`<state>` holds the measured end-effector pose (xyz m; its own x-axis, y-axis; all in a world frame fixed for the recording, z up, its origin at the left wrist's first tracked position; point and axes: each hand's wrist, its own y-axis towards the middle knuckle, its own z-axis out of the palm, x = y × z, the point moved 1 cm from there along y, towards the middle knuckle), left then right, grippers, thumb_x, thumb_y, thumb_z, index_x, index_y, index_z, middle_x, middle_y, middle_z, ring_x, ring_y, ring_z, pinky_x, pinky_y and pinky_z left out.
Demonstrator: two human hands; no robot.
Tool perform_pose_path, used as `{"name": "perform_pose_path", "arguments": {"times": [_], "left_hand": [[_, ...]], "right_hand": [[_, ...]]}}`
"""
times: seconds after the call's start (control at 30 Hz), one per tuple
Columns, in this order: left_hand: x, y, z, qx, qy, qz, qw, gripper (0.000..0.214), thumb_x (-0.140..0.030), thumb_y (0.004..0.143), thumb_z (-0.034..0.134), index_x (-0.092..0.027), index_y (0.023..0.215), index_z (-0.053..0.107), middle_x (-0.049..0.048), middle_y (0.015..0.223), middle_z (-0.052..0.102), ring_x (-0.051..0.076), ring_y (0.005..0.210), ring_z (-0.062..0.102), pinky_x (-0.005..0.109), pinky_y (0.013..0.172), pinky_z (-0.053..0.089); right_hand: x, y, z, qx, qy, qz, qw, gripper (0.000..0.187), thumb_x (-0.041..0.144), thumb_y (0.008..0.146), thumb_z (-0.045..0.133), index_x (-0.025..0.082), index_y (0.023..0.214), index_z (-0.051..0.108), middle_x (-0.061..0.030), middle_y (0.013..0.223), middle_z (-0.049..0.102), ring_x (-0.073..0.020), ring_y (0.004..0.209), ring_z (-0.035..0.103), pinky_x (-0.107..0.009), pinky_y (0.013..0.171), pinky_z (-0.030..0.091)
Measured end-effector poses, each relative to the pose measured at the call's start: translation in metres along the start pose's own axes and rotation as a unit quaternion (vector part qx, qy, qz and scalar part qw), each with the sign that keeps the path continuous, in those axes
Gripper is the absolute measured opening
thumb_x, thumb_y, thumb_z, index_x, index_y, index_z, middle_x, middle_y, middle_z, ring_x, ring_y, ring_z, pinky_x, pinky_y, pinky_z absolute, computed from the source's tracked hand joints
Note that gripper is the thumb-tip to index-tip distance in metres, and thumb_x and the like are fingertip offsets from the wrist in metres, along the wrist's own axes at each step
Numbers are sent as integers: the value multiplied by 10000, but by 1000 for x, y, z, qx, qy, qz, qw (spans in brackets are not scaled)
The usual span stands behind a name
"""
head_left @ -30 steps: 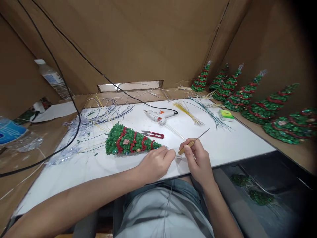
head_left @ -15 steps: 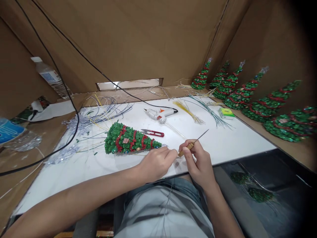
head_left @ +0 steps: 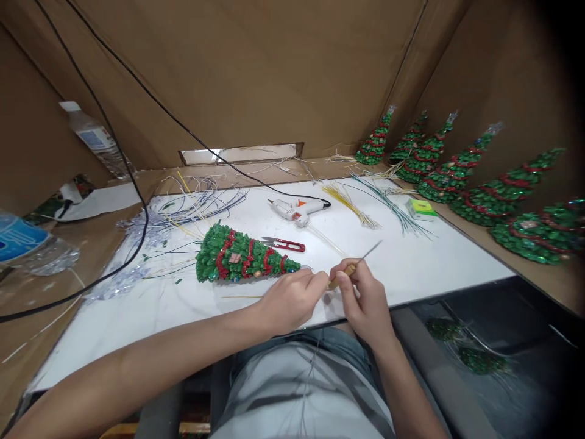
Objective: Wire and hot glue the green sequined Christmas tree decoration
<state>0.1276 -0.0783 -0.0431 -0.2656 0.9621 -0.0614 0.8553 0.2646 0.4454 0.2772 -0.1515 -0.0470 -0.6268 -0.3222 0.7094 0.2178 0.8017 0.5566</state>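
Note:
My right hand [head_left: 365,299] grips an awl [head_left: 346,274] by its wooden handle, the metal spike pointing up and to the right. Close against it, my left hand [head_left: 295,299] is closed with the fingertips pinched near the handle's end; what lies in the pinch is hidden. A thin yellow strand [head_left: 238,297] sticks out to the left from behind the left wrist. Just beyond that hand a green beaded Christmas tree [head_left: 244,255] with red garlands lies on its side, tip to the right. Red-handled thread snips [head_left: 287,245] lie behind it.
A white glue gun [head_left: 299,210] with a cord lies at the board's back. Yellow wires [head_left: 350,204], green wires [head_left: 397,210] and a small green box [head_left: 421,209] are to the right. Several finished trees [head_left: 450,174] line the right wall. Bottles [head_left: 98,137] stand left.
The yellow strand now shows left of my left wrist. Both hands stay nearly in place, and the awl has tilted slightly lower. The whole view has shifted a little.

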Motion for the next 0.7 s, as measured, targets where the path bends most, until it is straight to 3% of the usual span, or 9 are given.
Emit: {"name": "perform_pose_path", "arguments": {"times": [0.17, 0.3, 0.4, 0.7], "left_hand": [[0, -1, 0, -12, 3, 7, 1000, 183, -84, 941, 343, -198, 862, 462, 21, 681, 555, 185, 614, 530, 279, 569, 426], [1, -1, 2, -10, 3, 6, 1000, 193, -83, 938, 331, -199, 860, 463, 19, 676, 550, 186, 607, 523, 281, 564, 426], [1, -2, 2, -18, 1, 13, 1000, 198, -73, 939, 328, -196, 865, 465, 21, 678, 552, 186, 609, 528, 282, 565, 424], [1, -2, 2, -28, 4, 20, 999, 183, -56, 922, 352, -200, 865, 450, 16, 691, 548, 179, 612, 522, 282, 558, 396]], "right_hand": [[0, 0, 0, 9, 1, 16, 1000, 115, 245, 992, 424, 226, 883, 458, 1, 776, 582, -124, 661, 595, -229, 610, 459], [-1, -1, 3, -24, 5, 23, 999, 84, 250, 991, 426, 228, 918, 461, -2, 786, 595, -130, 665, 601, -236, 613, 465], [0, -2, 4, 1, -9, 12, 1000, 97, 236, 986, 425, 231, 894, 455, 7, 753, 579, -123, 627, 580, -231, 591, 455], [-1, -4, 2, 0, -12, 10, 1000, 91, 241, 989, 419, 231, 906, 455, -3, 780, 590, -129, 647, 588, -236, 603, 455]]}}
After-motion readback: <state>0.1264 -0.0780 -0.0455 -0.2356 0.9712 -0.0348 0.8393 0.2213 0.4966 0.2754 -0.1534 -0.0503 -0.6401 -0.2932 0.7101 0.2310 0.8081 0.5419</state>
